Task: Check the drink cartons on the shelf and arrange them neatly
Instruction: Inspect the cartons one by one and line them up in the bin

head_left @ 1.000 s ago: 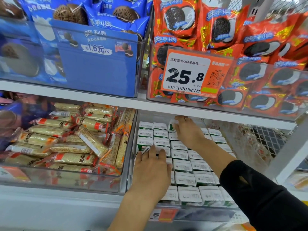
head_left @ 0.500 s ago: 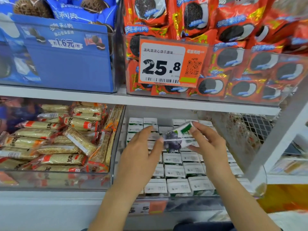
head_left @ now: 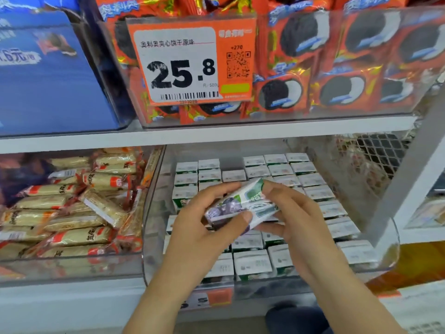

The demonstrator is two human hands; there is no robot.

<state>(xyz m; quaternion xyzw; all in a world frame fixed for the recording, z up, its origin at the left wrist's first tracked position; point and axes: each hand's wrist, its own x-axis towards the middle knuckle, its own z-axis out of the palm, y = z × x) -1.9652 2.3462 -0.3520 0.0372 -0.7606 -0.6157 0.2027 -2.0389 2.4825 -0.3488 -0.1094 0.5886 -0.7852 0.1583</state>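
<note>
A small drink carton [head_left: 240, 206], white and green with a purple fruit picture, lies tilted on its side above the clear bin [head_left: 375, 266]. My left hand [head_left: 204, 227] grips its lower left end with the thumb across the front. My right hand [head_left: 293, 213] pinches its upper right end. Beneath them several white-topped cartons [head_left: 252, 262] stand upright in rows inside the bin. A gap shows in the back row near the middle.
A clear bin of wrapped yellow snack bars [head_left: 72, 213] sits to the left. The white shelf board [head_left: 216, 133] above carries bins of red biscuit packs [head_left: 337, 68] and blue packs [head_left: 48, 80], with an orange price tag [head_left: 190, 61]. A mesh panel [head_left: 375, 150] closes the right side.
My right hand came out from the back of the bin with one carton. Both hands now hold it above the rows, and the view has moved closer.
</note>
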